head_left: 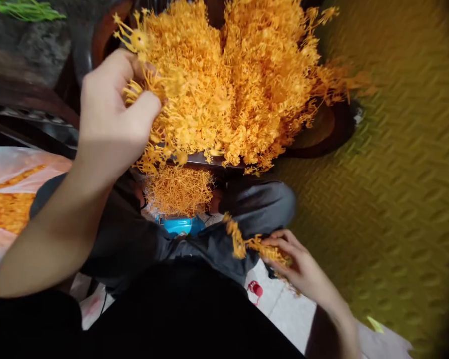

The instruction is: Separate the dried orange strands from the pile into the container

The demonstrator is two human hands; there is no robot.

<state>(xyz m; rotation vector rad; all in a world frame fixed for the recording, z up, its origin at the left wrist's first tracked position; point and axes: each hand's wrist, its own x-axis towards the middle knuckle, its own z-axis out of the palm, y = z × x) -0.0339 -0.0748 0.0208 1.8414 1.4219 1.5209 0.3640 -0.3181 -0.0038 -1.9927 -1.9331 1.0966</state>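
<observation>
A large heap of small orange plastic pieces lies on a dark wooden surface in front of me. At the heap's left edge, my left hand has its thumb and fingers closed round some yellow-orange pieces. My right hand is lower down, by my right knee, its fingers curled round a strand of orange pieces that sticks out to the left. Between my legs is a pile of thin orange sprues, with a blue container just below it.
On the left lies a clear bag with orange pieces. Green strands are at the top left. A textured yellow-green surface fills the right side. A small red item lies on the pale floor.
</observation>
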